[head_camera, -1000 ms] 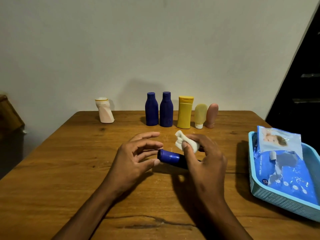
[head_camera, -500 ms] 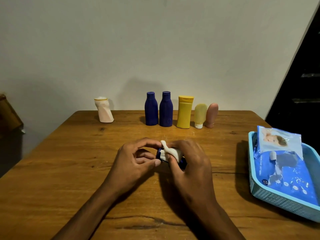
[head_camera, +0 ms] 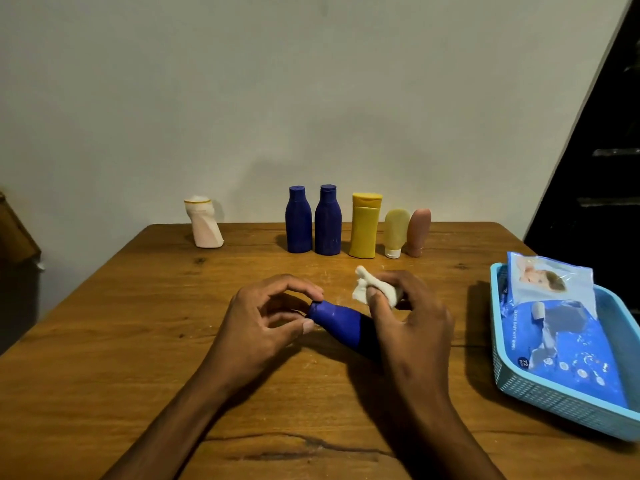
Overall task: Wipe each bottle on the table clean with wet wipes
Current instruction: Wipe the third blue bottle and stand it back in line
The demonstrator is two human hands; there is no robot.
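**Blue bottle held sideways between both hands, wipe bunched in the right**

The left hand pinches the cap end of a dark blue bottle between thumb and fingertips, its fingers curled around that narrow end. The bottle lies nearly horizontal just above the middle of the wooden table, cap pointing left, its wider base hidden behind the right hand. Its plastic is a deep, matte blue with a soft sheen along the shoulder. The right hand grips a crumpled white wet wipe between thumb and fingers, held above the bottle's body; whether the wipe touches the bottle cannot be told.

Along the far edge of the table, from the left: a slanted white bottle standing apart, then a close row of two upright blue bottles, a yellow bottle, a pale yellow tube standing on its white cap, and a pinkish-brown tube leaning against it.

At the right edge sits a light blue basket holding a blue pack of wet wipes with a second, paler pack lying over its far end.

The tabletop is warm brown wood with dark grain cracks near the front. Behind it rises a plain grey-white wall; a dark opening fills the right.
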